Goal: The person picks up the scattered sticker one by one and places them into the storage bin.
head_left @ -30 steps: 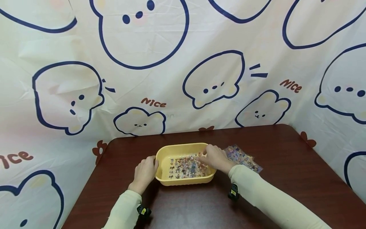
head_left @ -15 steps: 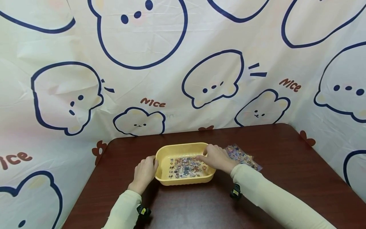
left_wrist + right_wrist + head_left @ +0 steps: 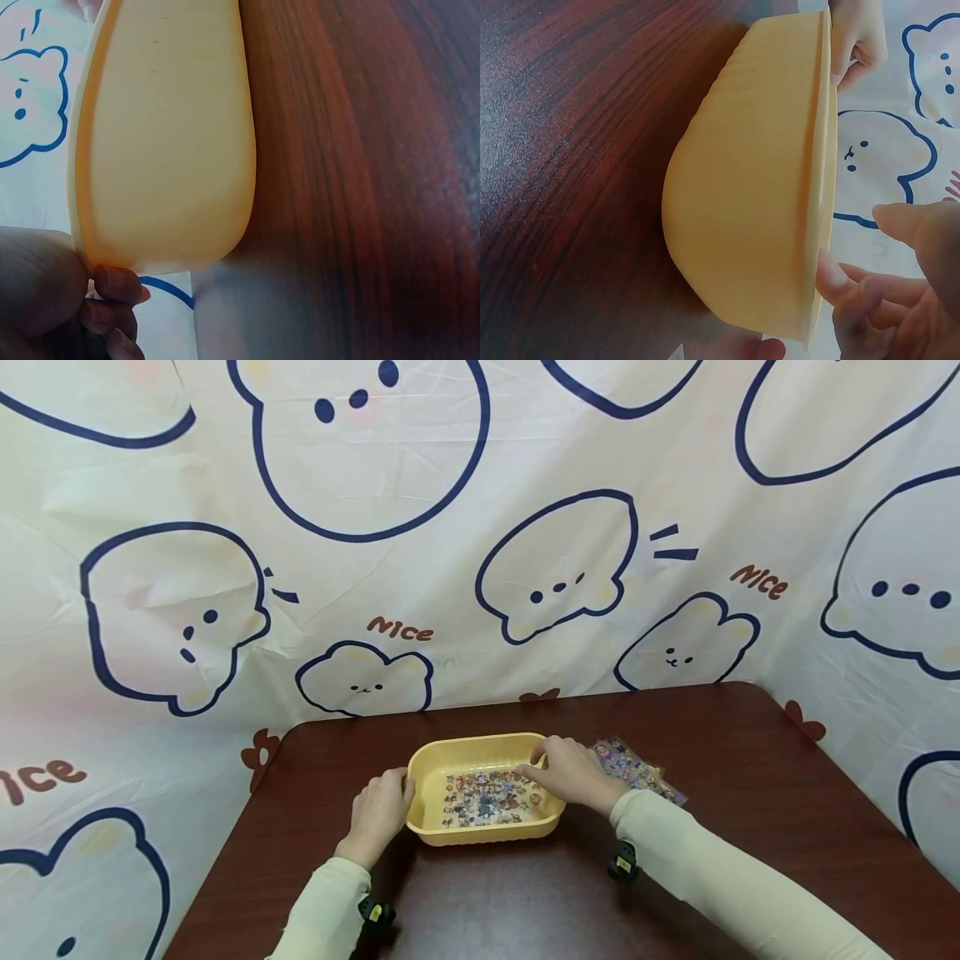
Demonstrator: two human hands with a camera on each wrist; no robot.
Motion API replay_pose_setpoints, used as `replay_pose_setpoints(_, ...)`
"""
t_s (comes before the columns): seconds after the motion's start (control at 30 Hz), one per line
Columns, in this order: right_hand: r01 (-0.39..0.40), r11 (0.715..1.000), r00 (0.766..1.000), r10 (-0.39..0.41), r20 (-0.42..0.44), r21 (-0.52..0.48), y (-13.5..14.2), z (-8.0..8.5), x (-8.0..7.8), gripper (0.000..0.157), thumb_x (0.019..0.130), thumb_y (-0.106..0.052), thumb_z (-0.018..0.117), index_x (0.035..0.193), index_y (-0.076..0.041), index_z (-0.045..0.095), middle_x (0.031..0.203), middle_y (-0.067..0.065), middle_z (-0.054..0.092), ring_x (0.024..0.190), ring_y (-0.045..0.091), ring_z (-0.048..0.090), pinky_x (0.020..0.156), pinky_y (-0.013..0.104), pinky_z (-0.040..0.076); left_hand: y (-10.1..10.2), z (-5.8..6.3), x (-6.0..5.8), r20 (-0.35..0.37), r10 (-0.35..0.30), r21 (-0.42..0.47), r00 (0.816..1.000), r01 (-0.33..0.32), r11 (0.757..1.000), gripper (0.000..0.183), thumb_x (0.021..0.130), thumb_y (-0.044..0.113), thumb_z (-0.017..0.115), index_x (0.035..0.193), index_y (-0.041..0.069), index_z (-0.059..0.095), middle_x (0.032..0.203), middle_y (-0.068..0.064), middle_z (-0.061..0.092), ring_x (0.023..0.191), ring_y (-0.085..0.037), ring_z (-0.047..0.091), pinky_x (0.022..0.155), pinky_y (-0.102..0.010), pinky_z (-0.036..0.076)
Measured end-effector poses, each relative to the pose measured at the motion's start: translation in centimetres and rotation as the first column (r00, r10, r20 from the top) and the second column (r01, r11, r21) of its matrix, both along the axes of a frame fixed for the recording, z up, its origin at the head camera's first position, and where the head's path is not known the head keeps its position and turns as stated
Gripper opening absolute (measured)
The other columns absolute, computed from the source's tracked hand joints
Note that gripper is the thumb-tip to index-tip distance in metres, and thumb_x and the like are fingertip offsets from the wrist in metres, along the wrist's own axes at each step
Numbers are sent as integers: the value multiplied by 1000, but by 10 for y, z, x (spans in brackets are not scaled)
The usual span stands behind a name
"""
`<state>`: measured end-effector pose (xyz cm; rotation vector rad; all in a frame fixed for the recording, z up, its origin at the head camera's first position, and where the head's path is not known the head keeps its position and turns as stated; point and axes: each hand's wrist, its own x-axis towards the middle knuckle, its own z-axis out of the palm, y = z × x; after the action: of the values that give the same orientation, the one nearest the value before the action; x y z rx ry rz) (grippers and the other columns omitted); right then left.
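A yellow plastic basin (image 3: 487, 835) stands on the dark wooden table. On its floor lie many small colourful printed figures (image 3: 487, 797), too small to tell loose pieces from a sheet. My left hand (image 3: 378, 814) grips the basin's left end; in the left wrist view, several curled fingers (image 3: 112, 289) are against the rim. At the right end my right hand (image 3: 573, 772) rests over the rim, its thumb above the inside. In the right wrist view its fingertips touch the rim, while the thumb (image 3: 900, 221) stands apart from it.
Beside the basin on the right, partly behind my right forearm, lie overlapping clear sheets or packets (image 3: 637, 768) with similar colourful figures. A white cloth (image 3: 465, 568) with bear drawings hangs along the table's back and sides.
The figures in the basin look flatter and more evenly spread than a second ago. My right hand and forearm have moved slightly to the right. The left hand keeps its grip.
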<state>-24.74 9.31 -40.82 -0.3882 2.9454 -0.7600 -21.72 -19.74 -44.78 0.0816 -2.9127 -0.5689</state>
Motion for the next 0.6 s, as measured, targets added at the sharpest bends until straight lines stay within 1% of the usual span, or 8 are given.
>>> replay_pose_setpoints(0.17,-15,1000,1000,15,-6,-9,1,0,1,33,93,-44,70,102,-13,75,65,-4,63,54,12,54,47,27,36,-1,-1,0,1,2,5,1000,-2,1000,34,101,22,58,124,0,69,105,-20,75,78,-29,71,64,-48,53)
replay_pose_setpoints(0.33,-23,1000,999,23,-23,-19,4,0,2,32,93,-43,70,101,-12,75,69,-5,65,54,11,55,48,27,39,-1,-3,0,-8,4,5,1000,-4,1000,32,100,22,59,122,1,70,103,-19,75,77,-29,70,65,-49,53)
replay_pose_setpoints(0.6,-21,998,999,19,-40,-52,9,3,2,26,93,-39,71,97,-13,75,77,-2,69,61,11,58,54,28,44,-1,-1,0,-18,-1,6,1000,2,1000,30,99,21,58,120,4,71,99,-19,76,73,-29,70,60,-48,51)
